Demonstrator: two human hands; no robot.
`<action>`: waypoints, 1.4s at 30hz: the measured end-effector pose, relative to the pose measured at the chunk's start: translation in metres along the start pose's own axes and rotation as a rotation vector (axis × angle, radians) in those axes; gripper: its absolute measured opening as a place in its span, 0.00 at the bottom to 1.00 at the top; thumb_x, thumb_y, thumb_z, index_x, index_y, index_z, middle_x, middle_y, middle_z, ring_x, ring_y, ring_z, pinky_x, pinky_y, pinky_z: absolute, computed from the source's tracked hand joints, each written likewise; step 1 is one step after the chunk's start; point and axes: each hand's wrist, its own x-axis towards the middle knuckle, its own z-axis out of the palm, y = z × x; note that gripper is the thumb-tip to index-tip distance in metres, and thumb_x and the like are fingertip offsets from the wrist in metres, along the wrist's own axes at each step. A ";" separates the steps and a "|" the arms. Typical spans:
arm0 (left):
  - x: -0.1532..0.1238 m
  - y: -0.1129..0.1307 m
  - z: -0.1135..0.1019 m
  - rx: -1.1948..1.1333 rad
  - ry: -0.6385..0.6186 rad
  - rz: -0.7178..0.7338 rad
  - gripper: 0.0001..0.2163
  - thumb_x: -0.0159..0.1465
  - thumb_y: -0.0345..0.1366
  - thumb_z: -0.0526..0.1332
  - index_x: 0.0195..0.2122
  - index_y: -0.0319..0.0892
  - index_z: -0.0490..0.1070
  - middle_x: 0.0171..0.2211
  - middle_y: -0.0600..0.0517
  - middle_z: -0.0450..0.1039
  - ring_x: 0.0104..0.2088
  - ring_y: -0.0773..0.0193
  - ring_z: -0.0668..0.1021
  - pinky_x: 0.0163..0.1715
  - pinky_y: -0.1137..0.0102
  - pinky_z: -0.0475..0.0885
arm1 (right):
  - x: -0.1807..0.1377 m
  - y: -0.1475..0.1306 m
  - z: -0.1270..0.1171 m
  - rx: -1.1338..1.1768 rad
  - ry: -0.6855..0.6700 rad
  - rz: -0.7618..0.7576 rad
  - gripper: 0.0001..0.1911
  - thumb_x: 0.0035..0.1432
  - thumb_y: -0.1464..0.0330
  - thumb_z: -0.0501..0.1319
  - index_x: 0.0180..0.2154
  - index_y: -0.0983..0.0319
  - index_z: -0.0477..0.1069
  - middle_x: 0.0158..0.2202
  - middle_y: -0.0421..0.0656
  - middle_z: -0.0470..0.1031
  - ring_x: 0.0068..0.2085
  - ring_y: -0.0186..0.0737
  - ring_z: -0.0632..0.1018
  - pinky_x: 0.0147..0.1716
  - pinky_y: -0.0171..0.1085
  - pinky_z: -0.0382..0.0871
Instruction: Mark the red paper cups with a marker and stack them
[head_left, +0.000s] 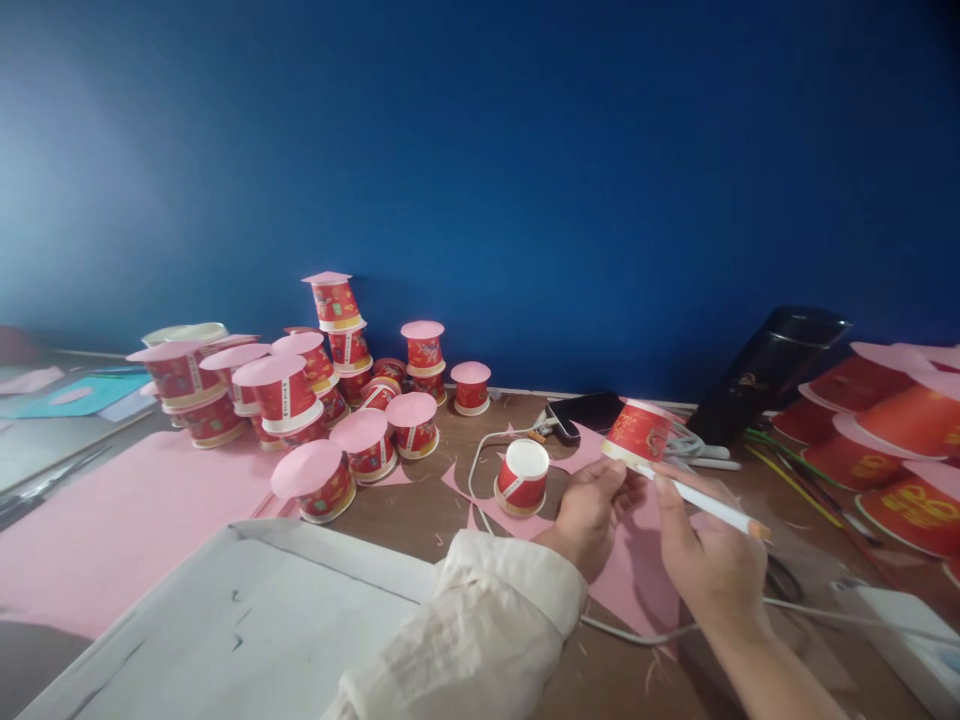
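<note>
With the held red paper cup (637,432) as the hub of a clock, the left hand (592,510) sits at seven o'clock, thumb and fingers pinched together at the cup's white rim; the far fingertips are hidden. At five o'clock, the right hand (709,560) has its fingers drawn in around a white stick (705,505), whose near end meets the rim. The cup is tilted above the table, rim lowermost. It looks very light and thin-walled (a hard squeeze mid-wall would likely dent it), so the rolled rim, probably its stiffest part, is the sensible place to take hold; the smooth printed side may slip a little. A standing cup (521,490) rests upside down at eight, pink-topped cups (424,440) gather around nine, a black bottle (765,370) leans at two, and pink paper (637,570) lies at six.
</note>
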 end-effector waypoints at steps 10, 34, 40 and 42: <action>-0.002 0.000 0.000 -0.018 -0.001 -0.007 0.23 0.44 0.47 0.80 0.32 0.36 0.78 0.29 0.48 0.77 0.33 0.62 0.79 0.44 0.65 0.72 | -0.003 0.006 0.001 -0.086 0.012 0.032 0.14 0.72 0.62 0.55 0.42 0.62 0.76 0.39 0.50 0.79 0.42 0.47 0.81 0.44 0.43 0.74; -0.001 0.003 0.001 -0.068 0.078 -0.080 0.11 0.56 0.39 0.73 0.33 0.36 0.77 0.31 0.46 0.78 0.34 0.59 0.81 0.44 0.65 0.76 | -0.005 -0.002 -0.003 -0.002 0.108 0.132 0.14 0.70 0.62 0.57 0.46 0.65 0.75 0.42 0.53 0.78 0.44 0.50 0.79 0.45 0.45 0.72; -0.001 0.004 0.002 -0.097 0.084 -0.096 0.09 0.58 0.36 0.72 0.33 0.35 0.77 0.29 0.46 0.78 0.32 0.62 0.80 0.41 0.69 0.76 | -0.004 -0.004 -0.001 -0.022 0.089 0.079 0.12 0.70 0.62 0.58 0.44 0.64 0.75 0.40 0.51 0.78 0.42 0.47 0.79 0.43 0.43 0.72; -0.001 0.004 0.003 -0.095 0.083 -0.092 0.09 0.58 0.36 0.72 0.32 0.35 0.77 0.29 0.46 0.78 0.32 0.63 0.81 0.40 0.69 0.76 | -0.004 -0.004 0.000 -0.022 0.074 0.053 0.12 0.70 0.63 0.58 0.43 0.64 0.74 0.39 0.50 0.78 0.42 0.47 0.79 0.43 0.42 0.73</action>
